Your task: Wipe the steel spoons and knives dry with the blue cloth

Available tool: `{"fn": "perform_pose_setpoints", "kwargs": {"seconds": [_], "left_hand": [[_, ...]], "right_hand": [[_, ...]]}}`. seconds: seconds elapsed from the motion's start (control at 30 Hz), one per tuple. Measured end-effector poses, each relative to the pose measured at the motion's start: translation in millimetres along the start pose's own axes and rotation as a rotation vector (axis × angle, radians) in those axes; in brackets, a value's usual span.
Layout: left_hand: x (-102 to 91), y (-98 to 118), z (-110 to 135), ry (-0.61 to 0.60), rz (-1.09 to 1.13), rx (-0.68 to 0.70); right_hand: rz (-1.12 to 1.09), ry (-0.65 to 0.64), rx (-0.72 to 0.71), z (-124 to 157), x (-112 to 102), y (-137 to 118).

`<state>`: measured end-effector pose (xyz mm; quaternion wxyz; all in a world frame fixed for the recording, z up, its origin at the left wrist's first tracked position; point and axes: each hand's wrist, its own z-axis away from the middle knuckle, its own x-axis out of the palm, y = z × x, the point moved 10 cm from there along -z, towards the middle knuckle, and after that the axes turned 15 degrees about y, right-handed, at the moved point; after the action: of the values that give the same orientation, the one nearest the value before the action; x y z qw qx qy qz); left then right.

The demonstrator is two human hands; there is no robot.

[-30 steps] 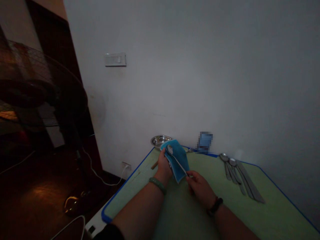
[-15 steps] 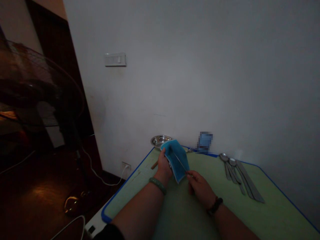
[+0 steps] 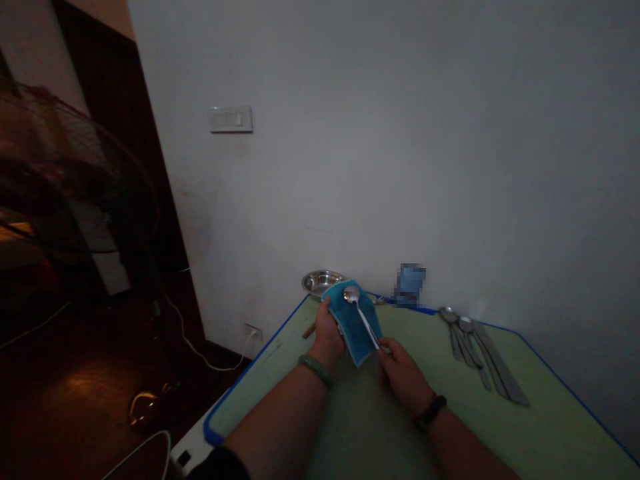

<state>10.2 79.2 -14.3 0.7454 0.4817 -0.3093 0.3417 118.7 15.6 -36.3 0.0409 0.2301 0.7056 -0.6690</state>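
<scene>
The left hand [image 3: 327, 330] is closed around a blue cloth [image 3: 363, 340], holding it up off the table with the fingers mostly hidden behind the fabric, while the right hand [image 3: 403, 377] pinches the handle end of a steel spoon [image 3: 365, 320]. The spoon lies slantwise across the cloth, touching it, with its bowl near the cloth's far edge. A pale green bangle [image 3: 316, 371] circles the left wrist and a dark bracelet [image 3: 430, 412] the right. Both hands are raised over a green-topped table [image 3: 265, 380] with a blue edge, and the cloth hangs just above its surface. Past the cloth, partly hidden by it, a shallow steel bowl [image 3: 323, 281] sits at the far corner against the wall, with a small brown stick [image 3: 309, 331] lying on the table below it. Just right of the bowl stands a blue object [image 3: 410, 285], too blurred to identify. Farther right, well apart from the hands, a row of spoons [image 3: 457, 330] and long flat steel utensils [image 3: 500, 367] lies side by side on the table — their handles point toward the near edge. On the wall are a switch plate [image 3: 231, 119] and, lower down, a socket [image 3: 253, 332] with a white cable [image 3: 213, 357] running to the floor beside a dark standing fan [image 3: 65, 173].
</scene>
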Motion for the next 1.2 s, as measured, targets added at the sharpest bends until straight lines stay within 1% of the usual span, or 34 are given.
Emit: {"fn": "perform_pose_setpoints", "kwargs": {"seconds": [0.13,0.23,0.4,0.57,0.77,0.93,1.2], "left_hand": [[-4.2,1.0,-0.7,0.034,-0.016,0.011],[-3.2,2.2,-0.5,0.021,-0.012,0.023],[-5.3,3.3,-4.4,0.043,0.004,0.030],[-4.0,6.3,-6.4,0.022,0.036,0.050],[-7.1,8.0,-8.2,0.050,0.067,0.063],[-6.5,7.5,-9.0,0.045,0.063,0.057],[-3.4,6.8,-8.0,0.014,0.048,0.055]], "right_hand": [[-0.015,-0.005,-0.018,0.2,0.5,-2.6],[-0.021,0.001,-0.007,0.5,-0.8,-3.0],[-0.003,-0.019,-0.006,2.7,0.0,-5.4],[-0.025,-0.039,0.006,3.3,2.0,-5.2],[-0.023,-0.044,0.010,3.9,1.4,-5.4],[-0.009,-0.046,-0.010,4.9,1.0,-7.7],[-0.030,-0.055,0.002,4.1,3.0,-5.4]]}}
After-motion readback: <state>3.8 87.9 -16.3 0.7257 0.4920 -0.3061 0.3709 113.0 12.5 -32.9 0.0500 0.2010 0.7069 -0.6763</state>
